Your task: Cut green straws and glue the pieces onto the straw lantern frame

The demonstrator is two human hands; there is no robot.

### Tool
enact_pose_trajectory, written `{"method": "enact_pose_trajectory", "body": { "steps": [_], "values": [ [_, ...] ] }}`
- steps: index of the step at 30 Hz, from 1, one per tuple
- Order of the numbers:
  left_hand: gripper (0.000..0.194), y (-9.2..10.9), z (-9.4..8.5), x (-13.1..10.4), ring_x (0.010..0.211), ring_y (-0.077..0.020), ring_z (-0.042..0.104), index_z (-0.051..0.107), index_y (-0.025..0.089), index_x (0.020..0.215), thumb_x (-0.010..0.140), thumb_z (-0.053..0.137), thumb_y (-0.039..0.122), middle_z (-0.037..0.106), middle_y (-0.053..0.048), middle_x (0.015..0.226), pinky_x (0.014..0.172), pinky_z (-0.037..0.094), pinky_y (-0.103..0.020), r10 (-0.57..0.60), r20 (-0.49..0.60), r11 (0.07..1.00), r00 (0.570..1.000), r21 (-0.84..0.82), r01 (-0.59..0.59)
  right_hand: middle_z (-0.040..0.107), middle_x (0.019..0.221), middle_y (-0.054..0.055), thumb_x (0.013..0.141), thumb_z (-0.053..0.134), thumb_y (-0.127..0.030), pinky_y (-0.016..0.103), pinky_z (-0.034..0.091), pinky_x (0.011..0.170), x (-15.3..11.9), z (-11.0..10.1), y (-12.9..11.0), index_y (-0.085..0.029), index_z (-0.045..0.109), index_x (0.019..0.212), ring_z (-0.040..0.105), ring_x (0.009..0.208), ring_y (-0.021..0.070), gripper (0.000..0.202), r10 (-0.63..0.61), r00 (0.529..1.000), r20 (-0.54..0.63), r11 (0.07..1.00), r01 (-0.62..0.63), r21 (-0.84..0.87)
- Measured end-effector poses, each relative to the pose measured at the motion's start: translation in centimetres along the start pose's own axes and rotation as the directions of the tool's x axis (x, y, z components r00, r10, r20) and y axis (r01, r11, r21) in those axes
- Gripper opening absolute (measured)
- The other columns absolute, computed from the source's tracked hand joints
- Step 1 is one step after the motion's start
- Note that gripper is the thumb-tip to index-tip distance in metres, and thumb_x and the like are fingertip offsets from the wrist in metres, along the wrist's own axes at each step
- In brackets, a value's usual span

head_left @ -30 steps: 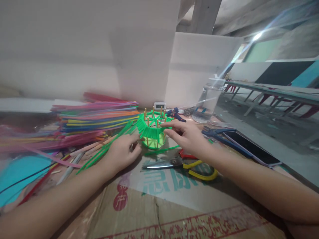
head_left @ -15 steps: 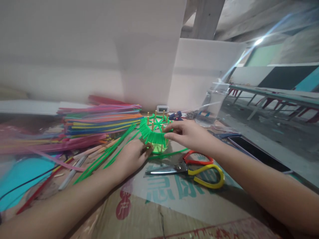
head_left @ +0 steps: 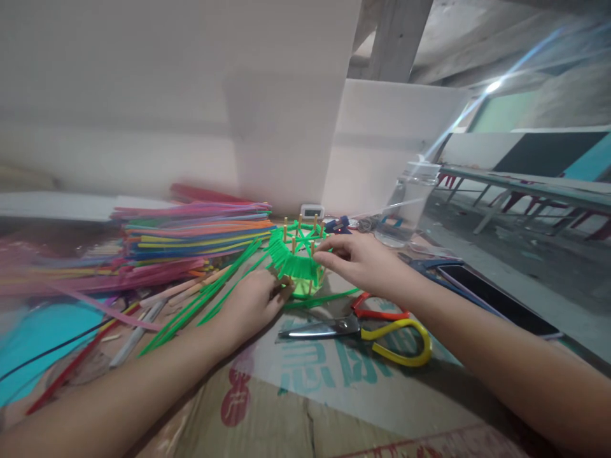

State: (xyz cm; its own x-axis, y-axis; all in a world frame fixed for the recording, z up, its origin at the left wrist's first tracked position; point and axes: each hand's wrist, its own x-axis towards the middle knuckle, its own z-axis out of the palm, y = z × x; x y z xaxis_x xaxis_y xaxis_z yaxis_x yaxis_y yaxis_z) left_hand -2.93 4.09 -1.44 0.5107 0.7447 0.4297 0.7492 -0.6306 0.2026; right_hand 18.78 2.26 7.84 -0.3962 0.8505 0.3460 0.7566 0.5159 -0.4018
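Observation:
In the middle of the head view stands a round green frame (head_left: 300, 267) of fuzzy pipe cleaners, with several thin wooden sticks (head_left: 293, 245) upright in it. Green pipe cleaner is wound densely around its near and left sides. My left hand (head_left: 252, 298) is closed at its lower left edge, fingers curled against the base. From the right, my right hand (head_left: 360, 259) reaches in, thumb and fingers pinched at the near right side by a stick. Its fingertips partly cover what they hold. Below the frame lie open scissors (head_left: 351, 326) with one red and one yellow handle.
Bundles of coloured pipe cleaners (head_left: 191, 245) lie to the left, with loose green ones (head_left: 205, 296) beside my left hand. A small digital clock (head_left: 312, 211) and a clear bottle (head_left: 405, 203) stand behind. A phone (head_left: 496, 299) lies right. Cardboard (head_left: 267, 413) covers the table.
Both hands keep nearly the same places on the green frame. The view has shifted slightly, so things sit a little lower.

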Motion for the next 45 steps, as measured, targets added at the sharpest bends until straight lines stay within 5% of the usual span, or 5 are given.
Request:
{"method": "enact_pose_trajectory", "body": {
  "steps": [15,19,23,36,45],
  "values": [
    [0.032,0.0,0.0,0.1,0.077,-0.0214,0.063,0.073,0.017,0.088,0.095,0.046,0.032,0.07,-0.009,0.079,0.067,0.041,-0.03,-0.029,0.051,0.999,0.998,0.031,0.028,0.057,0.053,-0.004,0.091,0.059,-0.039,0.024,0.029,0.049,-0.7,0.9,0.4,-0.02,0.07,0.094,0.049,0.049,0.0099,0.022,-0.105,0.984,-0.144,0.991,0.091,-0.097],
    [0.032,-0.1,0.0,0.2,0.082,-0.023,0.063,0.072,0.016,0.089,0.096,0.046,0.034,0.071,-0.01,0.084,0.07,0.042,-0.032,-0.032,0.074,0.999,0.997,0.02,0.031,0.062,0.066,-0.001,0.092,0.06,-0.034,0.024,0.039,0.057,-2.3,1.5,2.0,-0.016,0.063,0.091,0.054,0.059,0.0116,0.018,-0.432,0.834,-0.343,0.901,0.38,-0.21],
    [0.031,-0.3,0.1,0.2,0.085,-0.023,0.063,0.071,0.016,0.089,0.095,0.046,0.033,0.071,-0.01,0.087,0.073,0.043,-0.032,-0.008,0.076,1.0,0.997,-0.01,0.009,0.067,0.085,0.007,0.089,0.065,-0.025,0.03,0.044,0.07,-3.3,2.1,2.8,-0.015,0.061,0.096,0.058,0.078,0.0179,0.013,-0.689,0.685,-0.238,0.705,0.554,-0.443],
    [0.026,0.1,0.0,0.1,0.087,-0.0248,0.063,0.071,0.016,0.094,0.093,0.049,0.031,0.071,-0.01,0.089,0.075,0.044,-0.034,-0.025,0.05,1.0,0.998,-0.007,0.026,0.067,0.088,0.007,0.096,0.048,-0.017,0.032,0.038,0.067,-3.4,2.3,1.8,-0.014,0.064,0.099,0.052,0.077,0.0197,0.017,-0.703,0.71,-0.042,0.591,0.549,-0.591],
    [0.026,0.1,-0.2,0.2,0.084,-0.0222,0.063,0.071,0.016,0.09,0.093,0.049,0.031,0.07,-0.009,0.086,0.074,0.044,-0.031,-0.007,0.048,0.999,0.999,-0.044,0.009,0.069,0.086,0.006,0.095,0.054,-0.02,0.031,0.038,0.067,-3.5,2.3,1.4,-0.014,0.065,0.098,0.053,0.075,0.0186,0.013,-0.711,0.696,-0.097,0.613,0.547,-0.57]
  ]
}}
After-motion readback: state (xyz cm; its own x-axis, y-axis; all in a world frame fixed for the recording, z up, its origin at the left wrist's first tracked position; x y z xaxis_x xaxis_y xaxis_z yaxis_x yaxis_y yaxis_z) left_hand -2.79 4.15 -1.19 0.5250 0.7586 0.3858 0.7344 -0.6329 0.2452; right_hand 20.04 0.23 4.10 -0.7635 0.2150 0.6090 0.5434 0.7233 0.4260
